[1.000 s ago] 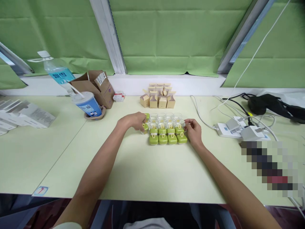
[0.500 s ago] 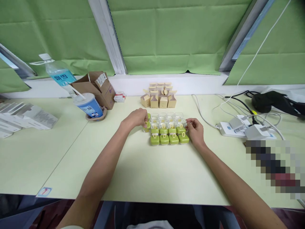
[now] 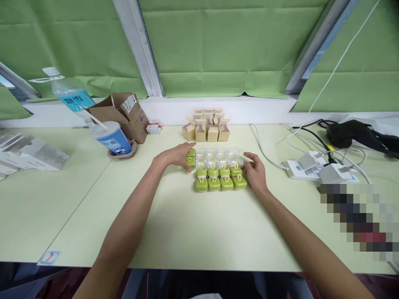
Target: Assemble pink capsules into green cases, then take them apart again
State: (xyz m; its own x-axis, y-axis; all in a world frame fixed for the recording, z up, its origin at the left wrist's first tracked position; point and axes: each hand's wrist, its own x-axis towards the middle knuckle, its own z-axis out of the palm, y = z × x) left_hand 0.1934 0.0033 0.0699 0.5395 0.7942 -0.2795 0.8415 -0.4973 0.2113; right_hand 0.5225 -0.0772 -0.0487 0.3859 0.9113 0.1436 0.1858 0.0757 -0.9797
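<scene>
My left hand point(image 3: 178, 155) spread, pinch released | nearer green-lidded container point(image 3: 190, 161) stood beside it, seemingly placed | my right hand point(image 3: 256, 172) parted too

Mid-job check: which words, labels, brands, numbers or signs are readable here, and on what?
Bottle: looks like "飘雪", slightly blurred, so not certain.
Cup: print and a code square, too small to read.
Carton: label too small to read.
Small box: blurred.
White boxes: print too small.
Sticker: red mark, too blurred.
Green lids: no readable text.
</scene>
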